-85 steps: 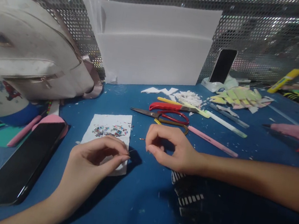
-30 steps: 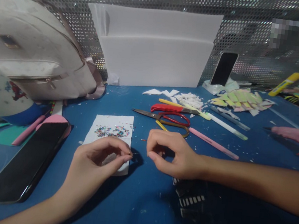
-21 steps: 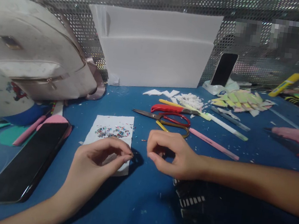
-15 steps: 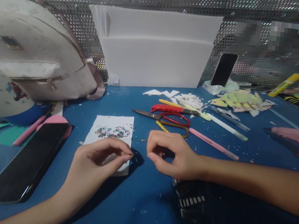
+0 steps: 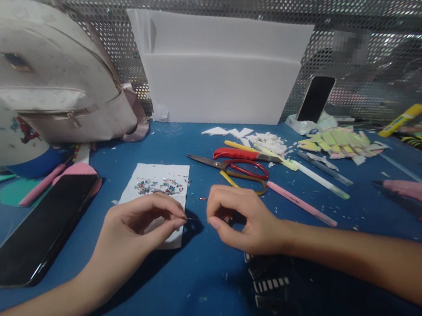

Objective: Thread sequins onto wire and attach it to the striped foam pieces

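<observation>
While the thumb and index finger of the left hand [image 5: 127, 222] pinch together at their tips, they have hold of a thin, pale, thread-like strand [image 5: 192, 219], whose free end points toward the right hand [image 5: 262, 227]. The right hand is curled, thumb and index finger bent into a loose ring; I cannot tell whether it grips the slim stick with an orange tip [image 5: 202, 199] that shows just beside its knuckles. The left hand hangs over the near left corner of a rectangular white paper sheet [image 5: 162, 171]. Tiny multicoloured shiny bits [image 5: 171, 188] are scattered across the sheet's far half, a few beyond its right edge.

Past the hands, on the blue table [image 5: 213, 283], lie metal scissors with red and bronze loop handles [image 5: 218, 164], their points toward the sheet's far right corner, and a red-handled knife [image 5: 237, 154] just behind. A pink cylindrical pen [image 5: 298, 201] lies beyond the right wrist. Toward the table's right edge is a pink glue gun [image 5: 416, 190]; toward its left, a flat black phone [image 5: 35, 233]. Upright white boards [image 5: 220, 86] stand along the far edge, beside a white backpack [image 5: 39, 73].
</observation>
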Demonstrator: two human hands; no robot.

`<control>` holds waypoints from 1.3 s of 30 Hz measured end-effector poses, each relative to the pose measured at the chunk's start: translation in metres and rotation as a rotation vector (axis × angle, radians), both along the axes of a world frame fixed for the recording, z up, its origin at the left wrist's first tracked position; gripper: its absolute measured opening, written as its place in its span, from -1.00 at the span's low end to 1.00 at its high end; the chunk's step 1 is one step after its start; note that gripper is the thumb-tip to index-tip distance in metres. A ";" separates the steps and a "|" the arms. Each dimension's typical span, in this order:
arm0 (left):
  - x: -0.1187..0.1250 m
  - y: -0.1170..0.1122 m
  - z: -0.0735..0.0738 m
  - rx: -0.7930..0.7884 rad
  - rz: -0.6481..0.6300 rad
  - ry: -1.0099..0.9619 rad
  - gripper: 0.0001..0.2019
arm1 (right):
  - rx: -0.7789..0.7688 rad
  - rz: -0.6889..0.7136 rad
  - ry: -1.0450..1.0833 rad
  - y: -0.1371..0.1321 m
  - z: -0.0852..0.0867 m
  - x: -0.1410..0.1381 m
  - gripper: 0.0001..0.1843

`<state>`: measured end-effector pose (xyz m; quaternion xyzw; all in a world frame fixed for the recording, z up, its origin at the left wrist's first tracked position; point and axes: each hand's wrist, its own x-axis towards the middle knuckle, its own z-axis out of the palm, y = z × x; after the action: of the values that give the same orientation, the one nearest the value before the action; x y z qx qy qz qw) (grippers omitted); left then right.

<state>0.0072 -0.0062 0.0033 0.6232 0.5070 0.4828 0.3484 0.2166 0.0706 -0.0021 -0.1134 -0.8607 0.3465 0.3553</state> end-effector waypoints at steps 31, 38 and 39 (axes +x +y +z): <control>0.002 -0.001 0.001 -0.010 -0.008 -0.010 -0.92 | 0.003 -0.014 0.048 -0.002 0.000 0.000 -0.90; 0.002 -0.001 0.001 -0.006 0.022 -0.002 -0.95 | 0.010 -0.007 0.048 -0.002 0.001 0.001 -0.90; 0.002 -0.001 0.001 -0.003 0.019 -0.003 -0.95 | 0.008 -0.007 0.044 -0.002 0.001 0.001 -0.90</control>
<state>0.0093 -0.0068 0.0045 0.6169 0.5131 0.4865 0.3455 0.2175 0.0687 -0.0015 -0.1071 -0.8538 0.3441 0.3757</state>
